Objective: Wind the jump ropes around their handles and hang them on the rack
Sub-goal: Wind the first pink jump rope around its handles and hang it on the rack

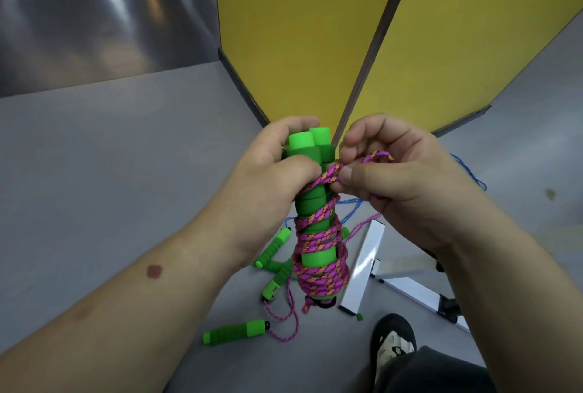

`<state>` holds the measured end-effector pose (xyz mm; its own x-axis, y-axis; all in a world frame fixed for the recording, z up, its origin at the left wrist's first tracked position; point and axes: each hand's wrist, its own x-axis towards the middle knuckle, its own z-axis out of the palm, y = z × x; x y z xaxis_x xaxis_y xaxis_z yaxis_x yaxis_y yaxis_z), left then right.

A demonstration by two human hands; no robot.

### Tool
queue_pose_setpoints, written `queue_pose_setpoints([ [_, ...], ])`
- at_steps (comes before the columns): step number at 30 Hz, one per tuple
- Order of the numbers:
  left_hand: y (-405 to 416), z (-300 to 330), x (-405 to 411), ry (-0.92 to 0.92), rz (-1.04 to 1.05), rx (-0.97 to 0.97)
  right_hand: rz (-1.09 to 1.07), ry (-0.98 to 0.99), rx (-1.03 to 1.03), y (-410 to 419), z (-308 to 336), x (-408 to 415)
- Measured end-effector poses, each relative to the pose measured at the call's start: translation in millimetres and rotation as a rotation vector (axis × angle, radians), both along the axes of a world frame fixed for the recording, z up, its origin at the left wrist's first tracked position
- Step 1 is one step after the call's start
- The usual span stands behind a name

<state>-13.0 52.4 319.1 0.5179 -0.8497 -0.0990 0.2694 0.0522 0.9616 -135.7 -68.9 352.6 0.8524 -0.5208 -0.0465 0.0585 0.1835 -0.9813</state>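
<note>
Two green foam handles [310, 200] are held together upright in the middle of the view. My left hand [271, 171] grips them near their top. A pink and orange rope [318, 261] is wound in many turns around their lower half. My right hand [394, 178] pinches a loop of that rope beside the handles' upper part. Below, on the grey floor, lie more green handles [235, 332] with a loose pink rope [285, 326] and a blue rope [350, 212].
Yellow partition panels [303, 33] stand straight ahead, with a dark wall at the left. A white metal frame [362, 269] lies on the floor at the lower right. My shoe [392, 340] and dark trouser leg show at the bottom.
</note>
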Motion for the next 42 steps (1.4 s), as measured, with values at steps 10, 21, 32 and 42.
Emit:
queue_pose_setpoints([
  [10, 2.3, 2.2, -4.1, -0.074, -0.077, 0.056, -0.156, 0.165, -0.526, 8.2, 5.3, -2.4],
  [21, 10.4, 10.3, -8.8, -0.487, -0.121, 0.042, -0.240, 0.088, -0.077, 8.6, -0.2, 5.7],
  [32, 13.6, 6.3, -1.1, -0.342, -0.116, -0.024, -0.182, 0.234, 0.089, 1.8, -3.5, 3.8],
  [42, 15.0, 7.7, 0.5, -0.226, -0.112, -0.108, -0.127, 0.261, -0.191, 0.4, -1.2, 1.0],
])
